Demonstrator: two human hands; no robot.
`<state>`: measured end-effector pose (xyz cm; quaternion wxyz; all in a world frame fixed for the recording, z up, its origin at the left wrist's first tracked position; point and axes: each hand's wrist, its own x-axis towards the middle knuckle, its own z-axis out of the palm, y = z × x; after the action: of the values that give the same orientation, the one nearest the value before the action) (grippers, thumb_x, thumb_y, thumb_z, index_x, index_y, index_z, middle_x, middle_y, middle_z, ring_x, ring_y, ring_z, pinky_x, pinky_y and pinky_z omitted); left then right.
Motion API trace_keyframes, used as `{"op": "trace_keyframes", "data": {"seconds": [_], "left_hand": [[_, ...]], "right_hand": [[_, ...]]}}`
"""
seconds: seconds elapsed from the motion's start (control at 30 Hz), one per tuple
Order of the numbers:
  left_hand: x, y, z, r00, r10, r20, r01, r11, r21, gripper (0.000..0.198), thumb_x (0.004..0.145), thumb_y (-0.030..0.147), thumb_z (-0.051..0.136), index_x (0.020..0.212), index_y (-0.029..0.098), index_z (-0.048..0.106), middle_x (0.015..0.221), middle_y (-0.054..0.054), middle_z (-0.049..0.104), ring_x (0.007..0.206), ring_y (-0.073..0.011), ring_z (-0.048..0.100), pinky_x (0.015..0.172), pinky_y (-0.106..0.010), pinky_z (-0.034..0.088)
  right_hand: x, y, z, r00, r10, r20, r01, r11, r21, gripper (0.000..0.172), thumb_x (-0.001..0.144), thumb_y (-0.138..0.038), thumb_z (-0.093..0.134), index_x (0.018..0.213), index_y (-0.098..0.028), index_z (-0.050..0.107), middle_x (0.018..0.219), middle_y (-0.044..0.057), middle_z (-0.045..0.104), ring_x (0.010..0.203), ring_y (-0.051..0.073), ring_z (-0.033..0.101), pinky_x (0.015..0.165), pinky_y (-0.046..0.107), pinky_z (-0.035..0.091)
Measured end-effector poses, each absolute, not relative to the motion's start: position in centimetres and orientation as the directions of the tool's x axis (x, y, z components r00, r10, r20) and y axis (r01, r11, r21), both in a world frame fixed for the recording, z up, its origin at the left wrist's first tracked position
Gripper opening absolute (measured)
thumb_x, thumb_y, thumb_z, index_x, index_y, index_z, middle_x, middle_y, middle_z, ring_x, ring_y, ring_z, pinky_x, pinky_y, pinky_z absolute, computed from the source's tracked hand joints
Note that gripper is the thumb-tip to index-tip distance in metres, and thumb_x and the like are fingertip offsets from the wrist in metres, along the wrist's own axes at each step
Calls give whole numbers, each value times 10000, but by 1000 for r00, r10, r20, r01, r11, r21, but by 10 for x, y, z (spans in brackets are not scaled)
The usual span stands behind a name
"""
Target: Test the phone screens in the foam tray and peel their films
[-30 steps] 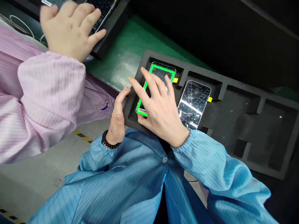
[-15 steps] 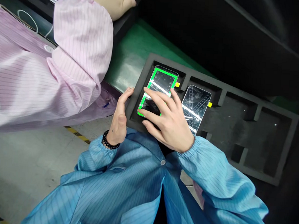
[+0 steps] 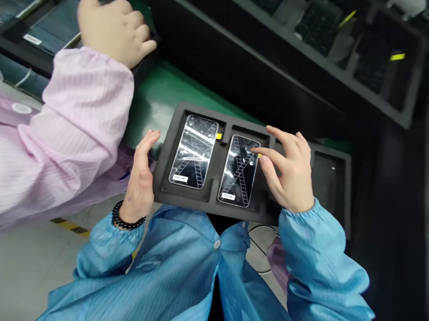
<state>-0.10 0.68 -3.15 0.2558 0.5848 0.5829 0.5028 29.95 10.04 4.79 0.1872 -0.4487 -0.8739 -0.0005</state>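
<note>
A black foam tray (image 3: 215, 208) lies in front of me with two phone screens in its compartments. The left phone screen (image 3: 194, 152) shows a grid-line pattern and has a white label and a yellow tab. Beside it, the right phone screen (image 3: 239, 171) carries crossing ladder-like lines and a similar label. My left hand (image 3: 140, 180), wearing a black coiled band, stands at the tray's left end with fingers stretched. My right hand (image 3: 290, 170) is over the right screen's upper right edge, fingers apart. Its index fingertip is at the glass; whether it touches is unclear.
A co-worker's hand (image 3: 111, 30) in a pink sleeve (image 3: 90, 104) is at the left, beside another tray with a panel (image 3: 55, 25). A green surface (image 3: 156, 96) runs beneath my tray. Behind is a raised dark tray (image 3: 354, 70) with yellow tabs.
My right hand has moved right, from the left screen to the right one. The green frame on the left screen has given way to grid lines. The view has shifted.
</note>
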Motion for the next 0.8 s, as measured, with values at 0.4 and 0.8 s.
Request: {"op": "trace_keyframes", "data": {"seconds": [0.4,0.8], "left_hand": [[-8,20,-32,5,975,221,474,-196,858,686,1014,692,218,1615,369,282,1699,-22,294,1597,-228,229,1340,-461,153],[-9,19,-30,-14,981,191,463,-163,871,701,1010,704,218,1616,357,286,1709,-12,274,1608,-237,193,1346,-471,129]], "right_hand": [[320,112,26,-476,864,166,870,490,-54,428,1083,-388,373,1232,-268,756,1618,95,468,1389,299,496,1236,617,273],[309,80,31,-600,782,169,775,621,-119,406,1078,-359,401,1145,-276,793,1604,81,489,1382,277,501,1251,594,250]]}}
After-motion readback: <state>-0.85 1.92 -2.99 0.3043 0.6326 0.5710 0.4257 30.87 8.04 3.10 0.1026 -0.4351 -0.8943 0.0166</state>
